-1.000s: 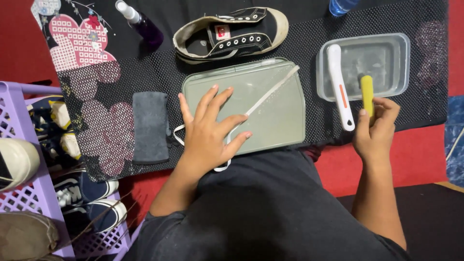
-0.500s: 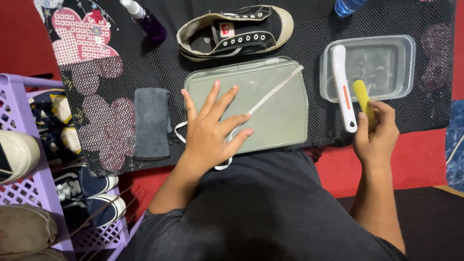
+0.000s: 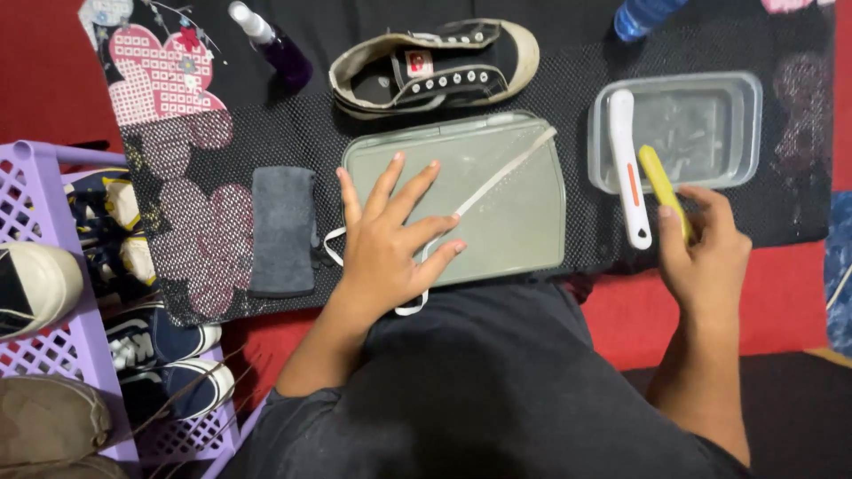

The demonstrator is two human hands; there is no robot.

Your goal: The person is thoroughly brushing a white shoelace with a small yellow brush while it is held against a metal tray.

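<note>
Your left hand [image 3: 390, 239], spread flat, pins the shoelace [image 3: 497, 177] on the tray [image 3: 524, 239]; your right hand [image 3: 706, 253] pinches the yellow brush [image 3: 658, 182]; scrubbing not yet begun.

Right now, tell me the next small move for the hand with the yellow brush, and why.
Probably bring the yellow brush across to the white lace on the green tray. The left hand lies flat on the tray, pinning the lace, while the right hand holds the brush at the rim of the clear tub, off to the side.
</note>
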